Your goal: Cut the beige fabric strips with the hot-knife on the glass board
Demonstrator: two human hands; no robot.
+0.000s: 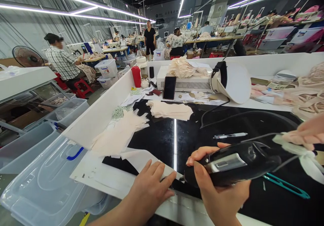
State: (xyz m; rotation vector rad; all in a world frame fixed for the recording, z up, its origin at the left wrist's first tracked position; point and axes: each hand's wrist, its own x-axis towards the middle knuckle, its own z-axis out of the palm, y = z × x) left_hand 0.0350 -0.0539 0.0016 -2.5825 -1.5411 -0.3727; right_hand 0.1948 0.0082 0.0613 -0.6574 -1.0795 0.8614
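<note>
My right hand is wrapped round a black corded power tool with a silver plate on its side. Its narrow tip, at the left end, meets the end of a white fabric strip near the table's front edge. My left hand lies on that strip with its fingers spread, pressing it down. From the right edge another person's hand pinches a pale cloth tie at the tool's rear end. The strip runs back to a heap of cream fabric pieces on the left.
On the black tabletop lie a stack of cream pieces, a pen and a teal plastic tool. Behind them stand a phone and a white lamp. A low white wall borders the left; a lidded bin stands outside.
</note>
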